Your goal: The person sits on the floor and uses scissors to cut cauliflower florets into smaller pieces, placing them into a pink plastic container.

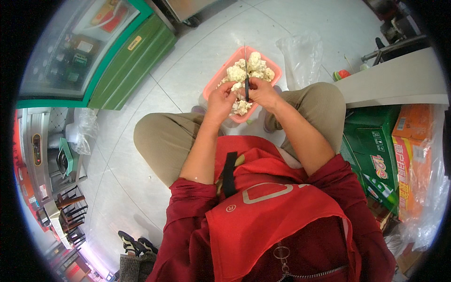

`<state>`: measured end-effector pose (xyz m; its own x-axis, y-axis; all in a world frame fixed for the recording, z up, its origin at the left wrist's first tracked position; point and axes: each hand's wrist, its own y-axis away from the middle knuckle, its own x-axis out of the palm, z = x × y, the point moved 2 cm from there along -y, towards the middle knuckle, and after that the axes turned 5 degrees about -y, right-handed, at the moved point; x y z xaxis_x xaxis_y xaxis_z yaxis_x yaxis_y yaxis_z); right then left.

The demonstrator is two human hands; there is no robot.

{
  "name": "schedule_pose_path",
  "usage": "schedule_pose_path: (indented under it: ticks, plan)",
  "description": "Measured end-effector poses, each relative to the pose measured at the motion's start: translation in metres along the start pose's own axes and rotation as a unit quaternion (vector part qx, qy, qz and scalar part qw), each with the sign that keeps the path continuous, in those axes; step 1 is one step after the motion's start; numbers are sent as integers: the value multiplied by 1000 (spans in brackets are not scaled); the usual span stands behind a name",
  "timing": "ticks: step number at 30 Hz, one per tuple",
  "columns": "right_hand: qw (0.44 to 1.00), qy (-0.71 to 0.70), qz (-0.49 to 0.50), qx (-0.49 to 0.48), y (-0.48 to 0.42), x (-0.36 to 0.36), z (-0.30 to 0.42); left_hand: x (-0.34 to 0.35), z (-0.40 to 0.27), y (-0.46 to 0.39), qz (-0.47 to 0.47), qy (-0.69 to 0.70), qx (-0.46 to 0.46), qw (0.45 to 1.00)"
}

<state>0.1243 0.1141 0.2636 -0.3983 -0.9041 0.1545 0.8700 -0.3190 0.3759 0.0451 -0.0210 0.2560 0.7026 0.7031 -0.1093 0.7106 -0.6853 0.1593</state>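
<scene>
A pink plastic basket (pixel 212 83) stands on the floor between my feet, with cauliflower pieces (pixel 236 73) in it. Over its near half, my left hand (pixel 222 99) grips a small cauliflower floret (pixel 236 86) between thumb and fingers. My right hand (pixel 263 92) is closed round the black handle of a knife (pixel 246 88), whose narrow blade points away from me over the basket. The fingertips of both hands are close together at the floret. More cut florets (pixel 242 107) lie below my hands at the basket's near end.
A clear plastic bag (pixel 301 58) lies on the tiled floor right of the basket. A green glass-door fridge (pixel 135 60) stands at the left. Cardboard boxes (pixel 370 148) are stacked at my right under a pale counter (pixel 394 79). A person's shoes (pixel 135 243) show at lower left.
</scene>
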Motion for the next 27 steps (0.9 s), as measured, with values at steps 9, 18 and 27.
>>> schedule_pose_path:
  ticks: [9,18,27]
  plan:
    - [1000,2,24,-2,8,-2,11,-13,-7,1,61,47,-34,996]
    - [995,-92,50,-5,6,-8,15,-27,-7,3,108,262,-102,953]
    - [998,-64,16,-3,3,-14,14,-28,4,0,97,342,-82,931]
